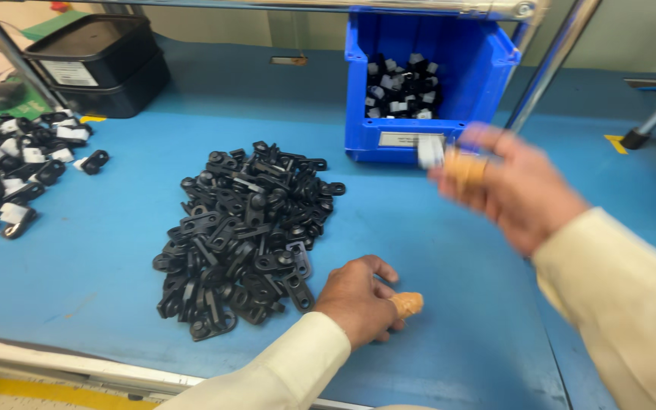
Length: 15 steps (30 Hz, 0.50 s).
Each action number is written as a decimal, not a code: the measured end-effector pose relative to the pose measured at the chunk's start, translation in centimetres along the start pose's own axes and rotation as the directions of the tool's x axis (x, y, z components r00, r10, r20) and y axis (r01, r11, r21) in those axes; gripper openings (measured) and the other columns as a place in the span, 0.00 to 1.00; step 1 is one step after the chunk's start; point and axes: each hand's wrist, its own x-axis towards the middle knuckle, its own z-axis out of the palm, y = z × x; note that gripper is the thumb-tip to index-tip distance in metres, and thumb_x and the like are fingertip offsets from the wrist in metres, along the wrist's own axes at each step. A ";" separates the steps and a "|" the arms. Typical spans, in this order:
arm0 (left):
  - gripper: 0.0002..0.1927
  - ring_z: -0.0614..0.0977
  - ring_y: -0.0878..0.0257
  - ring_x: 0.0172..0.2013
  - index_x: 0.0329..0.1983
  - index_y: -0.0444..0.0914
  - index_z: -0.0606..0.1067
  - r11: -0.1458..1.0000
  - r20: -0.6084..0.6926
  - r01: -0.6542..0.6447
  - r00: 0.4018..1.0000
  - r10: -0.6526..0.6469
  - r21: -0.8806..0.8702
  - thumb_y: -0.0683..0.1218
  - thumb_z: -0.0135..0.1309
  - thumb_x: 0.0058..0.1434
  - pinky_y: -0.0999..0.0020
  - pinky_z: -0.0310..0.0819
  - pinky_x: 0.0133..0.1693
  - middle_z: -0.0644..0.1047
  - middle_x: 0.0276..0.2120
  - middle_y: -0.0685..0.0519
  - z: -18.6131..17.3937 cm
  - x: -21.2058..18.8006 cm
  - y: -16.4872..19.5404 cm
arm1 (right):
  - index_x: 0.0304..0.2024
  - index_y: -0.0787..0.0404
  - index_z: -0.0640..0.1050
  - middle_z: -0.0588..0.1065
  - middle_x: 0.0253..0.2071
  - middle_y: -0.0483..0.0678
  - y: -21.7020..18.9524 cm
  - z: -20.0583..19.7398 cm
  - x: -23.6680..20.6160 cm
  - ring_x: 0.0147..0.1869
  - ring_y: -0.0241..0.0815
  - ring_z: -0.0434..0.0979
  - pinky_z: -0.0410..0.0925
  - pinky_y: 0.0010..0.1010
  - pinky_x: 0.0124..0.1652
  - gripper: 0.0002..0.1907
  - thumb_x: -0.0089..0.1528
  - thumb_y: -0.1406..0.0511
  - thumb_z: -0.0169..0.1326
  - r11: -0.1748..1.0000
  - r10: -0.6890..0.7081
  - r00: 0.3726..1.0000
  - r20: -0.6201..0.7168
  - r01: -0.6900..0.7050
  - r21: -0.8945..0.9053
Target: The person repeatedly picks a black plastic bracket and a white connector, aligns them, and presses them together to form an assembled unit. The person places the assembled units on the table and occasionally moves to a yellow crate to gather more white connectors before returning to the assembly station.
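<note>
Two hands work over a blue bench [100,250]. Dozens of black clips [244,228] lie in one heap at its middle; the left hand [358,300], fingers curled, rests just beside it. One blurred right hand [514,186] pinches a small white piece [430,152] before one blue bin [434,76] of black-and-white parts. Two black trays [100,64] stand stacked far left, near another pile of finished clips [17,171].

A heap of clips [244,231] lies mid-table [100,250] — the left hand [358,300] rests just right of it. Behind stands a bin [487,68] holding small parts [400,87]; the right hand [514,186] hovers before it.
</note>
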 end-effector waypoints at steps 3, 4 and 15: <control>0.13 0.86 0.66 0.30 0.46 0.35 0.77 0.996 -0.006 -0.087 0.996 0.087 -0.002 0.44 0.62 0.59 0.71 0.81 0.27 0.82 0.33 0.53 -0.8 -0.8 -0.1 | 0.56 0.58 0.74 0.81 0.45 0.47 -0.9 0.1 1.2 0.46 0.42 0.84 0.78 0.30 0.47 0.17 0.64 0.68 0.54 0.994 -0.060 0.990 -0.124 0.049 -0.095; 0.12 0.86 0.66 0.29 0.45 0.35 0.77 0.995 -0.022 -0.093 0.995 0.092 -0.021 0.43 0.62 0.59 0.71 0.81 0.26 0.82 0.33 0.53 -0.7 -1.0 0.1 | 0.55 0.59 0.77 0.81 0.45 0.48 -0.2 -0.5 1.0 0.47 0.42 0.84 0.77 0.33 0.46 0.16 0.64 0.68 0.53 0.972 -0.083 0.986 -0.143 0.048 -0.229; 0.07 0.86 0.65 0.23 0.37 0.41 0.82 0.954 -0.466 -0.280 0.833 0.299 0.111 0.39 0.60 0.56 0.68 0.79 0.25 0.85 0.25 0.50 -8.5 -1.7 0.4 | 0.57 0.39 0.82 0.82 0.52 0.41 5.8 -12.1 3.0 0.54 0.46 0.82 0.75 0.38 0.52 0.24 0.58 0.53 0.66 -0.205 0.013 0.967 -0.254 -0.246 -0.948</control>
